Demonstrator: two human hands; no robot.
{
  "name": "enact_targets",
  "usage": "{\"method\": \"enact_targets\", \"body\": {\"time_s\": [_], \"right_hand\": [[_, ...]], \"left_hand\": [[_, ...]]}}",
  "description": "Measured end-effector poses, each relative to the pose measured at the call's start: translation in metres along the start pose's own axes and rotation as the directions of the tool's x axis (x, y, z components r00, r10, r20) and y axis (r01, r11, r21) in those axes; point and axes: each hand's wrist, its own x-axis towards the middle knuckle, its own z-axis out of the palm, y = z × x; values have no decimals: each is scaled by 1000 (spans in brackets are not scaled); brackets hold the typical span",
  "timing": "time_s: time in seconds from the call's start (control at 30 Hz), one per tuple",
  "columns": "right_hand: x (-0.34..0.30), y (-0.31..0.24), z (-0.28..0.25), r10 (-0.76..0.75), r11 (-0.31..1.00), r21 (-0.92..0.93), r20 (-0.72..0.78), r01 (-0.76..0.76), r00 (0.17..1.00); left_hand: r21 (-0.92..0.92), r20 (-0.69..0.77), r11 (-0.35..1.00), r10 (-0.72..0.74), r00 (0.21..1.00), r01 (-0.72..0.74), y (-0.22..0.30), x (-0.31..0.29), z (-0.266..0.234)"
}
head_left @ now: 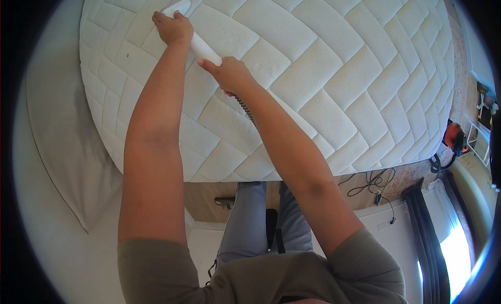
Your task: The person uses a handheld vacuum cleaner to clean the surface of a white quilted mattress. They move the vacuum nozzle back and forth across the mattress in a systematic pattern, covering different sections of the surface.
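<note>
A long white wand-shaped cleaning tool [204, 49] lies slantwise over a white quilted mattress [334, 58]. Its flat, wider head points to the far left and appears to rest on the mattress surface. My left hand [175, 30] is closed around the tool just behind that head, with the thumb along its top. Lower down, my right hand [233, 75] wraps the near end of the handle, its thumb stretched toward the head. A dark ribbed hose or coiled cord [244, 106] runs from beneath my right hand and passes behind my right forearm.
A grey pillow or cushion [68, 126] lies left of the mattress. On the floor at right are a black cable [373, 184] and an orange-and-black machine [455, 137]. A dark curtain [425, 236] hangs beside a bright window. A dark slipper [224, 202] sits near my legs.
</note>
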Motion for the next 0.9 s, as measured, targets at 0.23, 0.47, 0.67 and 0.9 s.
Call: {"method": "enact_targets", "body": {"time_s": [0.23,0.47,0.67,0.9], "right_hand": [[-21,35,-5,-23,1000,-19,-28,22,999],[-40,60,-12,-42,998,35,-34,43,999],[-52,67,-18,2,1000,-16,-15,-2,1000],[-62,77,-22,5,1000,-22,-21,-6,1000]], "left_hand": [[0,-10,999,32,999,-32,7,-44,3],[11,6,1000,29,1000,-29,21,-76,4],[37,-1,999,27,1000,-27,24,-90,5],[22,35,1000,7,999,-7,30,-105,4]]}}
